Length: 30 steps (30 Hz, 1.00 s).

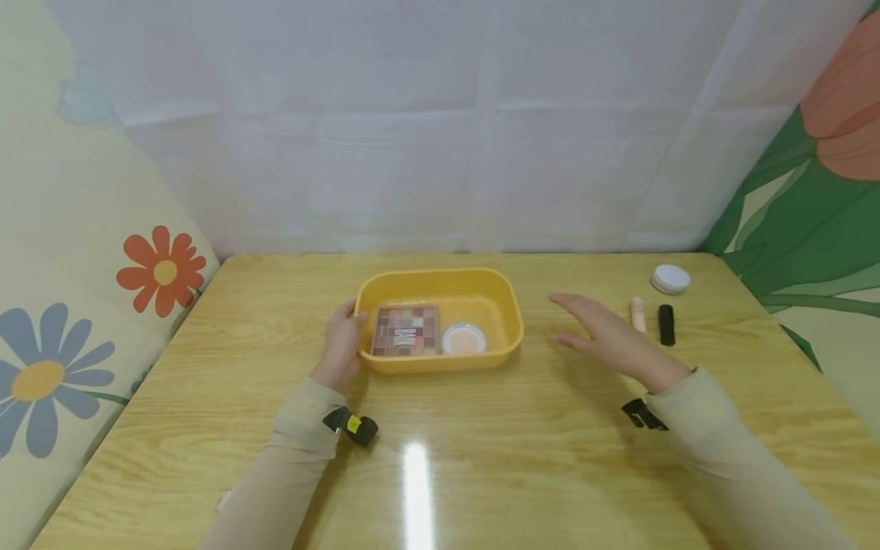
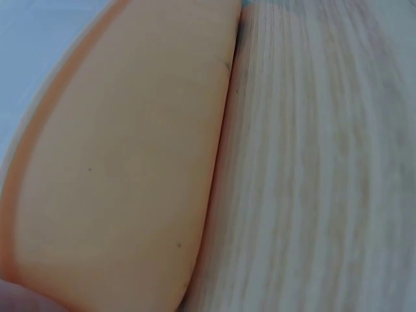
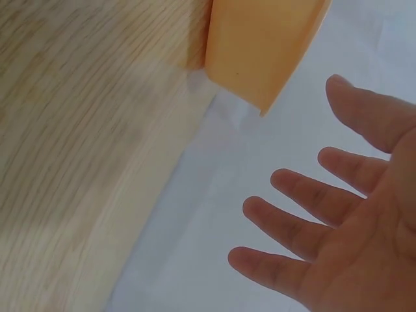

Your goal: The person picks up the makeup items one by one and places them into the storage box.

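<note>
A yellow plastic bin (image 1: 440, 363) sits on the wooden table. Inside it, an eyeshadow palette (image 1: 406, 331) lies at the left, and beside that is a round compact (image 1: 464, 338) with a pale pink face. My left hand (image 1: 340, 344) grips the bin's left end, thumb at the rim and fingers along the outside; the left wrist view shows the bin's wall (image 2: 123, 156) up close. My right hand (image 1: 615, 340) is apart from the bin, to its right, holding nothing. Its fingers (image 3: 289, 227) are spread and nearly straight in the right wrist view.
Right of my right hand lie a pale pink tube (image 1: 638, 314), a black tube (image 1: 666, 325) and a round white case (image 1: 670, 279). Behind the table (image 1: 522, 458) hangs a white cloth (image 1: 426, 153). A small white thing (image 1: 224, 499) shows beside my left sleeve.
</note>
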Motion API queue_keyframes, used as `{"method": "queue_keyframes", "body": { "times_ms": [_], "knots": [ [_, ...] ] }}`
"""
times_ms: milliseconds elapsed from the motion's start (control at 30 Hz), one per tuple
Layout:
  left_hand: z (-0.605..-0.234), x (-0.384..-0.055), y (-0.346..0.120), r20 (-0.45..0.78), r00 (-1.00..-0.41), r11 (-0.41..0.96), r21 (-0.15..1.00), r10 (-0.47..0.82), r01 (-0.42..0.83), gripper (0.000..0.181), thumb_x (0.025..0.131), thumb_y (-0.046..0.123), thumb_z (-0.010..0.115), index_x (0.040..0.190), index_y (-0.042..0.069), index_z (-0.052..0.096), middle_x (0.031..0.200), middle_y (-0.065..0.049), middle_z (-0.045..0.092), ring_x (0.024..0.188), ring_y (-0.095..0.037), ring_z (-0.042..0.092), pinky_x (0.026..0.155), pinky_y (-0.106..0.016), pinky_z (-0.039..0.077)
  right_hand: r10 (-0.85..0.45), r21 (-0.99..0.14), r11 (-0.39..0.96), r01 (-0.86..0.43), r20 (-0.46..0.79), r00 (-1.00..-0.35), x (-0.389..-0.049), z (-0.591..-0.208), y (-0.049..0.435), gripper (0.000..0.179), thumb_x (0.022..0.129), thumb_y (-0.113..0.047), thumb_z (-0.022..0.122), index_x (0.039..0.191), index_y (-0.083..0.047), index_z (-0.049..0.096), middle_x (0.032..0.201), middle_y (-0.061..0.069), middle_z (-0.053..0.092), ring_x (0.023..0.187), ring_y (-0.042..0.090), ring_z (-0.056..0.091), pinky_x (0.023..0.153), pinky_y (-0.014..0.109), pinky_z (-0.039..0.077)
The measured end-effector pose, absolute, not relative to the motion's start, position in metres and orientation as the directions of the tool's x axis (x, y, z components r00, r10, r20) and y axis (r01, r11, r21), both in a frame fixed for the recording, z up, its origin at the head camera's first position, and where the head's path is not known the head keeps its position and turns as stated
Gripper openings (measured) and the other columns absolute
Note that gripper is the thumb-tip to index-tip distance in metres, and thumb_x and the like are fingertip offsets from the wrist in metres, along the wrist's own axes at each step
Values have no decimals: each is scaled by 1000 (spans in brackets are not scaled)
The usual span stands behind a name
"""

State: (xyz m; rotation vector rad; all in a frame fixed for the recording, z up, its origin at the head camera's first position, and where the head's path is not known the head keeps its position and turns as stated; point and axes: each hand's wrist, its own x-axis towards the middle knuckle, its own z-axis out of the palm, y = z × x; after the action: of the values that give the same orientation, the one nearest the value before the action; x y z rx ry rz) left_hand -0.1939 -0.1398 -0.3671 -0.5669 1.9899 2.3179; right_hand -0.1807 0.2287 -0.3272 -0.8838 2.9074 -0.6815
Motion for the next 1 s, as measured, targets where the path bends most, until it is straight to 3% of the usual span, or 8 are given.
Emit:
{"method": "queue_keyframes", "body": {
  "times_ms": [1000],
  "knots": [
    [-371,-194,-140,-304,-929,-208,943,-213,-261,47,103,6,33,150,1,29,156,-13,26,143,-26,24,117,-38,23,-410,-455,800,-393,65,-910,-170,-337,261,61,95,-14,62,142,14,33,140,38,37,128,53,35,104,66,30]
  ]
}}
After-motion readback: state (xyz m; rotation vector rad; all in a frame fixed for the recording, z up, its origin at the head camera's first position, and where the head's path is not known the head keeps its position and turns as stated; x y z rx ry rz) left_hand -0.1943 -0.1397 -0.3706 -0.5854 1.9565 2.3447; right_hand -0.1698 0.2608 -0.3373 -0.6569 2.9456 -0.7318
